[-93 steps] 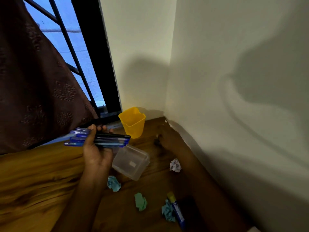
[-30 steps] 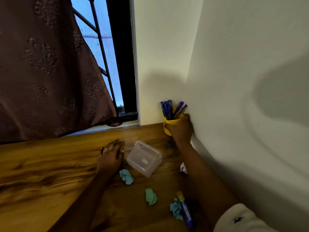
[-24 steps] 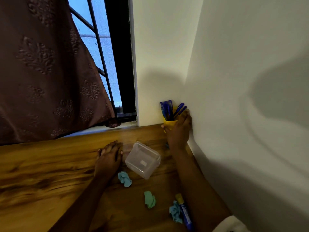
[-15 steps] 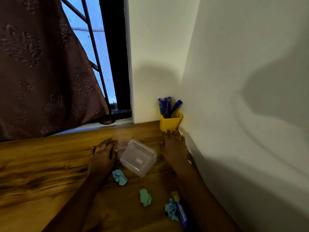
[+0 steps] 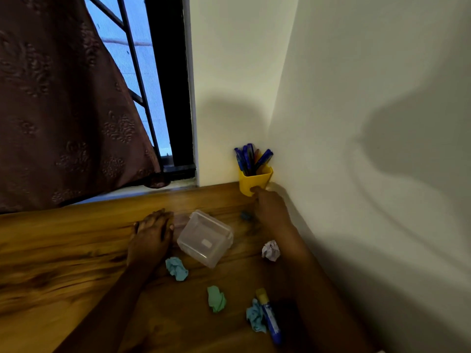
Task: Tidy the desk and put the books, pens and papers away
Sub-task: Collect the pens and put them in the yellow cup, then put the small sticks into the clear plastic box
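Blue pens (image 5: pixel 251 157) stand bunched in a yellow cup (image 5: pixel 254 183) at the desk (image 5: pixel 63 250)'s far right corner; crumpled papers lie mid-desk: blue ball (image 5: pixel 176 268), green ball (image 5: pixel 216 299), white ball (image 5: pixel 271 250) near the right edge; a second blue ball (image 5: pixel 254 315) touches a blue marker (image 5: pixel 270 317) lying flat.

Dim indoor view, daylight from window (image 5: pixel 132 80) at upper left, broad soft shadows across the right wall (image 5: pixel 382 149), edges bowed by wide-angle lens.

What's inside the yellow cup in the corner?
A bunch of blue pens stands inside the yellow cup, their tops poking out above the rim. Their lower halves are hidden by the cup's wall, so whether anything else lies at the bottom cannot be seen.
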The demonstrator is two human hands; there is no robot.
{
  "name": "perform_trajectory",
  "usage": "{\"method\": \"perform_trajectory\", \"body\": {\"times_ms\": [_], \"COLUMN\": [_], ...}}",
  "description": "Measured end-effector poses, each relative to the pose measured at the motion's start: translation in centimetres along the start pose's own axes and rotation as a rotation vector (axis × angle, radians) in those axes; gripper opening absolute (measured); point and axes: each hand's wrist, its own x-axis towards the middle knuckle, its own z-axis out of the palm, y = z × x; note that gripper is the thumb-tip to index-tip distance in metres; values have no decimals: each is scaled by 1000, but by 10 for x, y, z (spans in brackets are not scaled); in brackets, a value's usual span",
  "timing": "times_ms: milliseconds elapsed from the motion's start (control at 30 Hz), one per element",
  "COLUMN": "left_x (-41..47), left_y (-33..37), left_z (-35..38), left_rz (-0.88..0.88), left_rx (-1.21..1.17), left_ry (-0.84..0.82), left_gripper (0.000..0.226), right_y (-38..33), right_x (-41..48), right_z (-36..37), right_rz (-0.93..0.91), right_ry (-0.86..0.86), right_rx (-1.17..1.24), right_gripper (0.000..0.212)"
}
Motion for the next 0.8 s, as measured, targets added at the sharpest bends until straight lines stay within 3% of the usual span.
{"method": "perform_trajectory", "body": {"times_ms": [100, 200, 333, 500, 633, 700, 800], "left_x": [0, 0, -1, -1, 1, 2, 1], "left_y": [-1, -2, 0, 0, -2, -1, 1], "left_z": [1, 2, 1, 1, 1, 2, -1], "left_rz": [5, 9, 8, 7, 3, 1, -13], "left_rx": [5, 0, -14, -18, -34, -37, -53], "left_ry": [-2, -4, 6, -6, -6, 0, 6], "left_gripper": [54, 51, 56, 59, 55, 52, 52], "right_y": [16, 4, -28, -36, -2, 21, 26], "right_x": [-4, -4, 15, 41, 26, 17, 4], "right_z": [-11, -13, -5, -4, -14, -15, -6], "right_rz": [44, -38, -248, -41, -67, -11, 30], "right_ry": [27, -206, -306, -319, -248, -220, -319], "right_rx": [-58, 48, 101, 219, 313, 178, 36], "right_gripper": [34, 49, 59, 66, 46, 37, 40]}}
